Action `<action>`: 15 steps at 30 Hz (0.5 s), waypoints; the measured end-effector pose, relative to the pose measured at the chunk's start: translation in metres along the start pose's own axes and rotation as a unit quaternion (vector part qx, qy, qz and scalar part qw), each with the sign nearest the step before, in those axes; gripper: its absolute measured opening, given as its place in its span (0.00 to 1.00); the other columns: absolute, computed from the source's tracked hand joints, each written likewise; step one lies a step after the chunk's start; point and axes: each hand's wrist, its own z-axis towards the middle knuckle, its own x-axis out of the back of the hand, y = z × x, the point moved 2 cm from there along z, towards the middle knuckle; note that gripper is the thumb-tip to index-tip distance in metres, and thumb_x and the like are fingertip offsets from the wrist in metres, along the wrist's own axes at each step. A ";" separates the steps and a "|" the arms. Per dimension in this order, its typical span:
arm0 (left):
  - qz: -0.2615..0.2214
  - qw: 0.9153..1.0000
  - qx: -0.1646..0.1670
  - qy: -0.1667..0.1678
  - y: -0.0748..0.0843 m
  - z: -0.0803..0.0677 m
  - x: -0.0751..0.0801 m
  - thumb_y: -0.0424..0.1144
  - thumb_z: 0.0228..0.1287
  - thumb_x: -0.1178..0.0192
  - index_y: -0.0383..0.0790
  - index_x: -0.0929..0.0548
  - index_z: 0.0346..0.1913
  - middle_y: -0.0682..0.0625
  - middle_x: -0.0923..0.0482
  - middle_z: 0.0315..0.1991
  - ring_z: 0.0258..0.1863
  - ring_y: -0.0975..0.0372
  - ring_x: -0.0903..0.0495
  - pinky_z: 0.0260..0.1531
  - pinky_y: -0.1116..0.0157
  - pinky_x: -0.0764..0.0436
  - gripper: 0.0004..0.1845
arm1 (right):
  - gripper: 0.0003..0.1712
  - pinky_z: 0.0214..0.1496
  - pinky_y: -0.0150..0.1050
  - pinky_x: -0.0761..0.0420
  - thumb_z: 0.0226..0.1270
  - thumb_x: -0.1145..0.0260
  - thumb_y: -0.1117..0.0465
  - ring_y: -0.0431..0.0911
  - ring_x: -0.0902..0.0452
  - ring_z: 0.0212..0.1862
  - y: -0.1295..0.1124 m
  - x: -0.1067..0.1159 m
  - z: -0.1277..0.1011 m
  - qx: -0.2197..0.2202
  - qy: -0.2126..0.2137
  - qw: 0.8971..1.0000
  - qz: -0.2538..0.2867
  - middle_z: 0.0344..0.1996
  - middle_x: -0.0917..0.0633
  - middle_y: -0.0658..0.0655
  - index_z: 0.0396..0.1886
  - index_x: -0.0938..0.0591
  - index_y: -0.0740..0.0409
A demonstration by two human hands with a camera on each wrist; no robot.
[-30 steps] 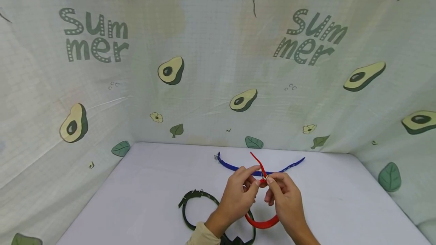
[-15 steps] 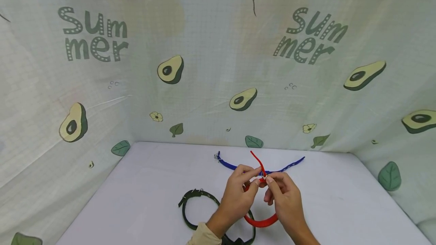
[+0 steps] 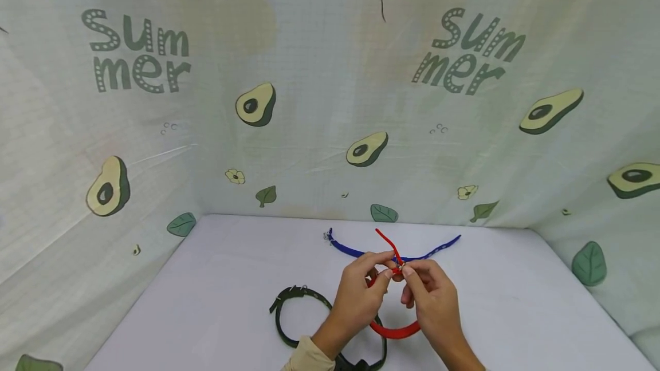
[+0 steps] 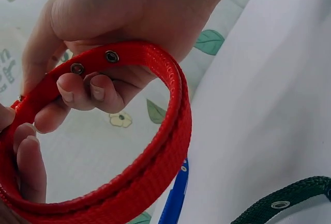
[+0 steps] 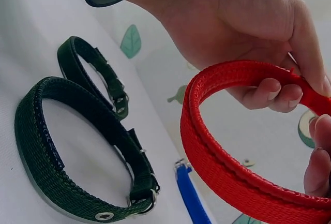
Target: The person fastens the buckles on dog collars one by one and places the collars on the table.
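Two hands work a red collar (image 3: 394, 331) held up over a white table (image 3: 216, 279). The left hand (image 3: 358, 296) pinches the strap near its buckle end, thumb and forefinger closed on it, the other fingers (image 4: 83, 87) curled under the band beside two metal eyelets. The right hand (image 3: 433, 296) meets it from the other side, fingertips clamped on the same spot, where the strap's free tip (image 3: 385, 239) sticks up and away. The collar's loop hangs below both hands, clear of the table as far as the wrist views show.

Behind the hands a blue collar (image 3: 392, 252) lies open and flat on the table. To the left, near the left forearm, lie two dark green collars (image 5: 85, 146), both buckled into loops, one partly overlapping the other. An avocado-print cloth (image 3: 258, 105) reading "Summer" walls the scene.
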 end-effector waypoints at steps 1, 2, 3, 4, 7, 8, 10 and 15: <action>-0.002 1.000 0.005 0.000 0.000 0.000 0.000 0.32 0.70 0.38 0.48 0.16 0.57 0.61 0.18 0.42 0.29 0.67 0.26 0.19 0.72 0.25 0.15 | 0.03 0.22 0.40 0.20 0.75 0.38 0.64 0.49 0.24 0.19 0.000 0.000 0.000 0.002 0.002 1.000 0.000 0.31 0.13 0.57 0.42 0.20 0.60; -0.006 1.000 0.011 0.001 0.001 0.000 0.000 0.33 0.70 0.38 0.49 0.15 0.56 0.61 0.18 0.41 0.28 0.67 0.26 0.17 0.72 0.26 0.15 | 0.03 0.22 0.40 0.20 0.75 0.38 0.64 0.49 0.24 0.19 -0.001 0.000 0.000 0.002 0.003 1.000 0.000 0.31 0.13 0.57 0.42 0.20 0.60; -0.009 1.000 0.015 0.001 0.001 0.000 0.000 0.33 0.70 0.37 0.50 0.15 0.55 0.61 0.17 0.41 0.27 0.67 0.26 0.16 0.72 0.27 0.14 | 0.03 0.22 0.40 0.19 0.75 0.38 0.64 0.49 0.24 0.19 -0.001 0.000 0.000 0.002 0.004 1.000 0.000 0.31 0.13 0.57 0.42 0.20 0.60; -0.010 1.000 0.017 0.002 0.001 0.000 0.000 0.33 0.70 0.37 0.50 0.15 0.54 0.61 0.17 0.41 0.26 0.67 0.26 0.15 0.72 0.28 0.13 | 0.03 0.22 0.39 0.19 0.75 0.38 0.64 0.49 0.24 0.20 -0.001 0.000 0.000 0.002 0.004 1.000 -0.001 0.31 0.13 0.57 0.42 0.20 0.60; -0.005 1.000 0.017 0.002 0.001 0.000 0.001 0.34 0.70 0.37 0.49 0.14 0.53 0.59 0.17 0.40 0.25 0.68 0.26 0.16 0.72 0.27 0.12 | 0.04 0.23 0.39 0.19 0.75 0.38 0.63 0.50 0.24 0.20 -0.001 0.001 0.000 -0.002 0.003 1.000 -0.002 0.32 0.13 0.57 0.43 0.21 0.60; -0.004 1.000 0.017 0.000 0.001 0.000 0.001 0.35 0.70 0.37 0.49 0.14 0.53 0.59 0.17 0.40 0.25 0.68 0.26 0.16 0.72 0.27 0.12 | 0.04 0.23 0.39 0.19 0.75 0.38 0.63 0.50 0.24 0.20 -0.001 0.000 -0.001 -0.003 0.002 1.000 -0.003 0.32 0.13 0.57 0.43 0.21 0.60; -0.004 1.000 0.015 -0.004 0.001 0.000 0.001 0.34 0.70 0.37 0.48 0.14 0.53 0.59 0.17 0.40 0.25 0.68 0.26 0.18 0.71 0.25 0.13 | 0.04 0.24 0.39 0.19 0.75 0.38 0.63 0.50 0.24 0.20 -0.001 0.000 -0.001 -0.003 -0.001 1.000 -0.002 0.32 0.13 0.57 0.43 0.21 0.60; -0.020 1.000 0.012 -0.018 0.001 0.001 0.002 0.31 0.70 0.39 0.47 0.14 0.55 0.58 0.17 0.43 0.30 0.67 0.23 0.27 0.69 0.19 0.15 | 0.03 0.23 0.39 0.19 0.74 0.37 0.65 0.49 0.24 0.20 -0.001 0.000 -0.001 0.006 -0.002 1.000 -0.001 0.31 0.13 0.57 0.42 0.21 0.61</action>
